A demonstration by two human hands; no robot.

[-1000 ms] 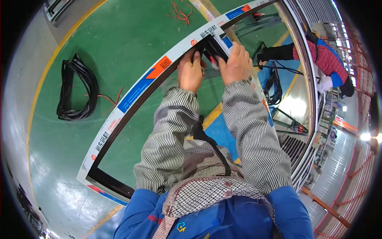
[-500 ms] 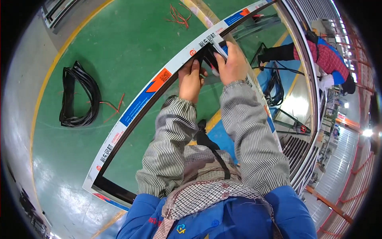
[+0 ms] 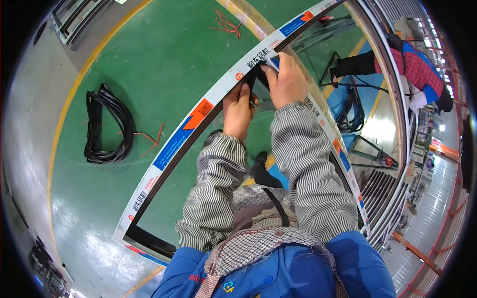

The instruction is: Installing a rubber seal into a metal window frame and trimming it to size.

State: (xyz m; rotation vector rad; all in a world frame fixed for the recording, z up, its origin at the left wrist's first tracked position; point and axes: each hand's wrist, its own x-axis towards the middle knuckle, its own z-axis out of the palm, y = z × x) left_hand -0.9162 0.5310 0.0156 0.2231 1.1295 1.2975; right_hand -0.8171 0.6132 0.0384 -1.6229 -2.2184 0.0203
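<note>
White frame [image 3: 221,91] meets both curled hands [image 3: 237,114] [image 3: 289,85], which hide part of it; whether they pinch, I cannot tell

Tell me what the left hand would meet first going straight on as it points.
Likely the white frame rail just ahead of the left hand; whether they touch is unclear.

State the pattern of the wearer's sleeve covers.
The sleeve covers have narrow dark and pale stripes; best seen in the head view.
</note>
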